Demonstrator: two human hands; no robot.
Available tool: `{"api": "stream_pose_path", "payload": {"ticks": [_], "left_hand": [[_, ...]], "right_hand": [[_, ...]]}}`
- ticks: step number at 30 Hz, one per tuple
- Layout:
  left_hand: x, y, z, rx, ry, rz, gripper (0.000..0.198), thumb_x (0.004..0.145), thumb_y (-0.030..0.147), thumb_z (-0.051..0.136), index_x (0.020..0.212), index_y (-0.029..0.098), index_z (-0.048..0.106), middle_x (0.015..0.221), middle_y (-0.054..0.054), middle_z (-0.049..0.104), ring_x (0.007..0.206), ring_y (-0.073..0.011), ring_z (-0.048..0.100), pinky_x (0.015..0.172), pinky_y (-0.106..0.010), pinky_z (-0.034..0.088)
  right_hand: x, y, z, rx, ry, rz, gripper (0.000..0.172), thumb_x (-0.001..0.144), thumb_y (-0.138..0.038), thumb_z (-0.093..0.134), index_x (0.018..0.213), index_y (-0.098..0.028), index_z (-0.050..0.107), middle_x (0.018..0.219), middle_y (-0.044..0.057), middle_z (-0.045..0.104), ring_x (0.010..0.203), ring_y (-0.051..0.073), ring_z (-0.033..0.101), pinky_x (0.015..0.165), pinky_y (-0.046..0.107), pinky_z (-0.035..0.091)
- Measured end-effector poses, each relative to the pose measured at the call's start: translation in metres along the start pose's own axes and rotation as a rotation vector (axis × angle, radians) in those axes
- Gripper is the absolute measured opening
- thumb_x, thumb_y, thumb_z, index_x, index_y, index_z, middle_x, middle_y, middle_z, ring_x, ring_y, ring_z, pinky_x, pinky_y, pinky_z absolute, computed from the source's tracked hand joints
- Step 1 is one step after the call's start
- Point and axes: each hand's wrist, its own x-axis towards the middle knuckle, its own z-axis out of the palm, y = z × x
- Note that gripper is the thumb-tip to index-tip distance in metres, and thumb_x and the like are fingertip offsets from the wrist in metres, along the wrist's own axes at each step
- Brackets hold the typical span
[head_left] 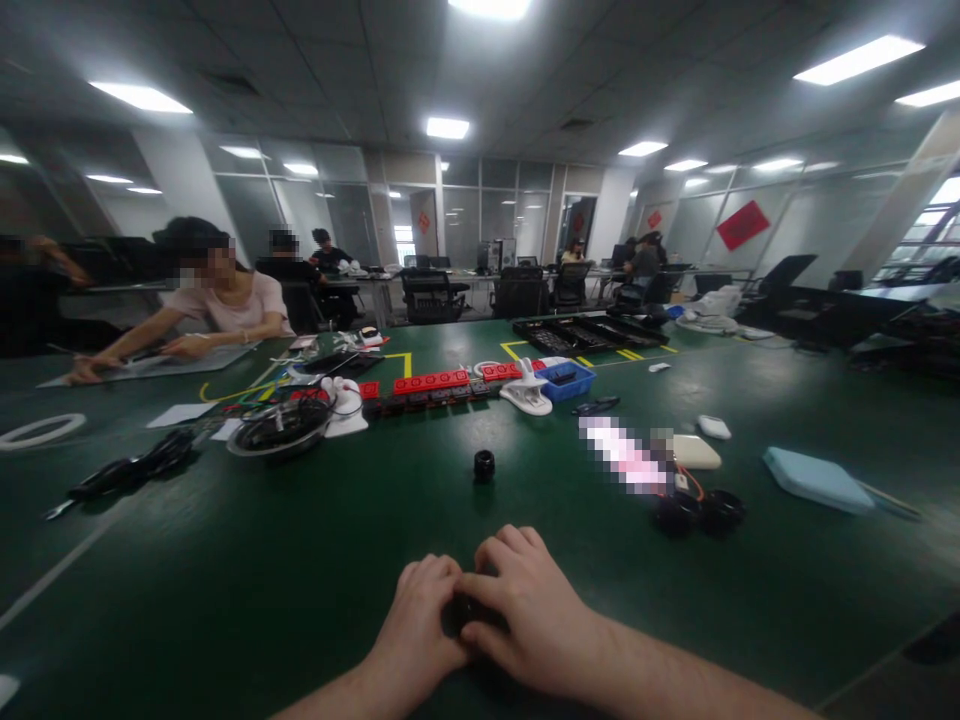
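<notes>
Grip is narrow: I find the left hand (pixel 420 615) and the right hand (pixel 532 610) curled together around a dark object (pixel 475 612) at the near middle of the green table (pixel 300 560). Most of that object is hidden by the fingers, so I cannot tell its full shape. The right thumb and forefinger lie along its right side; the left hand covers its left side. Just beyond the hands, I note a small black cylinder (pixel 484 466) standing alone on the tabletop. Farther off, a row of red blocks (pixel 431 383) runs across the middle, with a white clamp (pixel 529 395) near its right end and a blue bin (pixel 576 385) just beside the clamp. To the right, two black round parts with orange wires (pixel 700 511) sit near a cream-coloured item (pixel 696 452); farther right lies a light blue case (pixel 816 478). To the left, I record a bowl (pixel 247 446) of dark cables and, nearer, a black cable bundle (pixel 146 460). At far left, a co-worker in a pale pink top (pixel 240 308) leans over the table.
</notes>
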Motion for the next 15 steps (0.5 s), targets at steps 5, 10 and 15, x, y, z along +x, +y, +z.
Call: {"api": "stream_pose_path", "payload": {"ticks": [5, 10, 15], "left_hand": [[0.001, -0.001, 0.002, -0.017, -0.017, 0.009, 0.016, 0.057, 0.023, 0.066, 0.071, 0.018, 0.058, 0.082, -0.001, 0.055, 0.079, -0.0183, 0.048, 0.072, -0.029, 0.035], [0.001, 0.003, -0.002, -0.017, -0.041, 0.004, 0.02, 0.059, 0.023, 0.066, 0.077, 0.018, 0.06, 0.084, -0.002, 0.056, 0.081, -0.0193, 0.048, 0.074, -0.031, 0.034], [0.001, 0.003, -0.003, -0.014, -0.044, 0.008, 0.02, 0.06, 0.028, 0.066, 0.077, 0.02, 0.058, 0.085, -0.001, 0.055, 0.082, -0.0194, 0.048, 0.074, -0.031, 0.035]], "right_hand": [[-0.004, 0.004, 0.004, 0.061, 0.002, -0.029, 0.027, 0.074, -0.03, 0.061, 0.1, -0.025, 0.057, 0.093, 0.003, 0.051, 0.086, 0.019, 0.04, 0.075, 0.032, 0.03], [-0.005, 0.009, 0.008, 0.161, 0.021, 0.008, 0.032, 0.072, -0.029, 0.063, 0.101, -0.02, 0.055, 0.093, 0.003, 0.05, 0.087, 0.018, 0.04, 0.076, 0.03, 0.032], [-0.003, 0.014, 0.01, 0.205, 0.016, 0.023, 0.036, 0.069, -0.032, 0.067, 0.1, -0.019, 0.056, 0.09, 0.003, 0.05, 0.087, 0.018, 0.041, 0.076, 0.03, 0.033]]}}
